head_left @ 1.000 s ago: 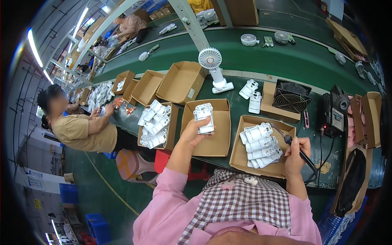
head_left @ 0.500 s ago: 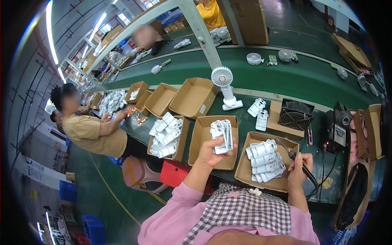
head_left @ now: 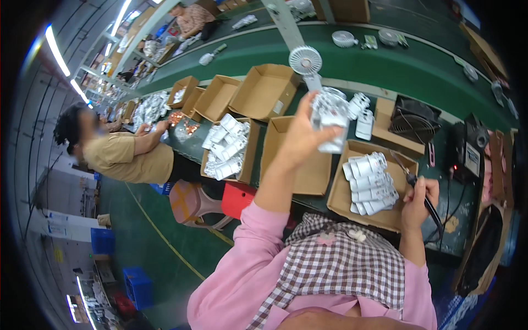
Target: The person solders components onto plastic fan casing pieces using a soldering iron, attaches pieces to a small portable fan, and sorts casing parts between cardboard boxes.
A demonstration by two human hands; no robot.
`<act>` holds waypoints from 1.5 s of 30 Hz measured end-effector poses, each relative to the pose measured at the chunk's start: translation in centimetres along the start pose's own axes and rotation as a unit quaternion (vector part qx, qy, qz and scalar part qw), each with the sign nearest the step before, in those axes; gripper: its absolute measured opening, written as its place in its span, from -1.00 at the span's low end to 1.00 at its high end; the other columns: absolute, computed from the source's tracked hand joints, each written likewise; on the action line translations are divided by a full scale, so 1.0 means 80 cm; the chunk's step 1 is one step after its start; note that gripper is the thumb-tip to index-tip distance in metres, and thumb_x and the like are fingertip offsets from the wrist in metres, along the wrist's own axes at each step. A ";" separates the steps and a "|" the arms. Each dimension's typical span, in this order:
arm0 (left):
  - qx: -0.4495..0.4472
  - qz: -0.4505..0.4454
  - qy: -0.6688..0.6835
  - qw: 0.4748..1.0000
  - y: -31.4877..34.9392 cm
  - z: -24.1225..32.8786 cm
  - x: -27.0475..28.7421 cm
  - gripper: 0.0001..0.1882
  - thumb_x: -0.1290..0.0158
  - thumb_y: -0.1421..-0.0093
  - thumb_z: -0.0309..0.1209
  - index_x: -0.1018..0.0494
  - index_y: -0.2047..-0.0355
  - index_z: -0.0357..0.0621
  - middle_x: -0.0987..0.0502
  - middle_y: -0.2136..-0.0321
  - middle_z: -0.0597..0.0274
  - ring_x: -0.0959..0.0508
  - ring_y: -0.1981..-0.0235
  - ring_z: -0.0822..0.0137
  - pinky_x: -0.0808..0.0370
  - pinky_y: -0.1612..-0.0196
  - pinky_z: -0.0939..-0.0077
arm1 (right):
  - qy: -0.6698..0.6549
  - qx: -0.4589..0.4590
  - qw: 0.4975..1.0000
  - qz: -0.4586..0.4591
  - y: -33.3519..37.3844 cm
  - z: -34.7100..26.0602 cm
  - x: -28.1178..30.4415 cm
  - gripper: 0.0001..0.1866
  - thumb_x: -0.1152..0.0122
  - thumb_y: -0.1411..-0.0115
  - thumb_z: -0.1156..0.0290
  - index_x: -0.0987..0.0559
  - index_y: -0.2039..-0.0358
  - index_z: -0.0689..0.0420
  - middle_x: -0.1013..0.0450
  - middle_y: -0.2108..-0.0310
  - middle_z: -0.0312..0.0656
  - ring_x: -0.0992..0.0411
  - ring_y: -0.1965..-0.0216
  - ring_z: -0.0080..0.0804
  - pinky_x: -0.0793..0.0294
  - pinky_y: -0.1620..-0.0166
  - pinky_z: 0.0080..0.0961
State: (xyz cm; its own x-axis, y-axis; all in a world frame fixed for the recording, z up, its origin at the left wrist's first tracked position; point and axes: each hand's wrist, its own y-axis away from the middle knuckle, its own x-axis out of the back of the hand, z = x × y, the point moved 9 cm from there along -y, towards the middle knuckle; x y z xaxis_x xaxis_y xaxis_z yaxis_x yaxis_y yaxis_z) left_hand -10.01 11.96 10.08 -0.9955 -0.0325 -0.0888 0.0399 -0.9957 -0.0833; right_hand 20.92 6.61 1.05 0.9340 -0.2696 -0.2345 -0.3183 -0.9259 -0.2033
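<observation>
Open cardboard box (head_left: 300, 165) directly ahead: floor bare, free entry from above. Box to its right (head_left: 352, 206) packed with white parts (head_left: 371, 176); little room inside. Box to its left (head_left: 248, 159) likewise heaped. Behind: white desk fan (head_left: 306, 61) upright, black fan grille (head_left: 413, 118), black power unit (head_left: 467, 154) crowd the far edge. Cable (head_left: 440, 220) crosses the right side. Green belt (head_left: 418, 69) beyond mostly open.
</observation>
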 end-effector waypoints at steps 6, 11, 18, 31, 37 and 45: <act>0.000 -0.030 -0.166 0.986 -0.019 -0.035 0.002 0.13 -0.27 0.11 -0.49 0.29 -0.30 -0.33 -0.39 0.01 -0.10 -0.42 -0.02 0.17 -0.29 -0.12 0.41 | -0.020 0.002 1.000 -0.003 0.004 -0.004 0.001 -0.82 -0.05 -0.26 0.40 -0.30 0.45 0.13 -0.22 0.67 -0.36 -0.18 0.72 -0.69 -0.21 0.64 -0.74; 0.037 -0.119 -0.115 0.986 0.015 -0.043 -0.049 -0.10 -0.31 0.12 -0.45 -0.09 -0.21 -0.31 -0.41 0.02 0.16 -0.40 -0.01 0.38 -0.30 -0.12 0.47 | -0.017 0.020 0.999 0.024 0.011 -0.001 0.020 -0.80 -0.04 -0.26 0.40 -0.29 0.48 0.09 -0.20 0.63 -0.38 -0.14 0.71 -0.71 -0.13 0.68 -0.75; -0.010 -0.268 -0.050 0.962 0.093 -0.023 -0.094 -0.05 -0.30 0.10 -0.37 -0.03 -0.26 -0.21 -0.30 -0.10 0.18 -0.30 -0.11 0.39 -0.20 -0.18 0.48 | -0.019 0.012 1.000 0.021 0.011 -0.015 0.007 -0.81 -0.03 -0.26 0.41 -0.30 0.48 0.10 -0.21 0.62 -0.38 -0.16 0.68 -0.73 -0.13 0.67 -0.78; 0.062 -0.462 0.332 0.820 0.149 0.033 -0.101 -0.16 -0.21 0.01 -0.25 -0.10 -0.13 -0.57 -0.49 0.30 -0.21 -0.54 0.34 0.15 -0.47 0.24 0.36 | -0.031 0.034 0.998 0.036 0.012 -0.012 0.013 -0.81 -0.04 -0.26 0.40 -0.30 0.48 0.10 -0.20 0.62 -0.38 -0.14 0.71 -0.72 -0.13 0.68 -0.76; 0.143 -0.149 0.212 0.955 0.099 -0.101 -0.100 -0.25 -0.30 0.05 -0.47 -0.19 -0.14 -0.26 -0.45 0.06 0.18 -0.45 0.06 0.39 -0.37 -0.06 0.46 | -0.031 0.036 0.997 0.056 0.013 -0.018 0.017 -0.82 -0.03 -0.27 0.40 -0.30 0.46 0.11 -0.19 0.60 -0.37 -0.17 0.70 -0.69 -0.17 0.67 -0.75; 0.011 -0.006 -0.047 0.999 0.059 -0.143 -0.095 -0.35 -0.25 0.05 -0.50 -0.22 -0.05 -0.24 -0.44 0.11 0.16 -0.45 0.07 0.35 -0.37 -0.02 0.43 | -0.041 0.047 0.998 0.020 0.010 -0.010 0.014 -0.85 -0.03 -0.26 0.43 -0.28 0.38 0.15 -0.23 0.61 -0.31 -0.20 0.71 -0.65 -0.23 0.63 -0.72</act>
State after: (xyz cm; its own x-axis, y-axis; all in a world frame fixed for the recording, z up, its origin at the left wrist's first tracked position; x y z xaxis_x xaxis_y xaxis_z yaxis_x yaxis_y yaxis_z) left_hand -1.31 8.46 -1.03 -0.9996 -0.0280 0.0052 0.0276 -0.9977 -0.0616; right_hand 21.83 5.38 1.38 0.9049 -0.2797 -0.3208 -0.3727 -0.8847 -0.2799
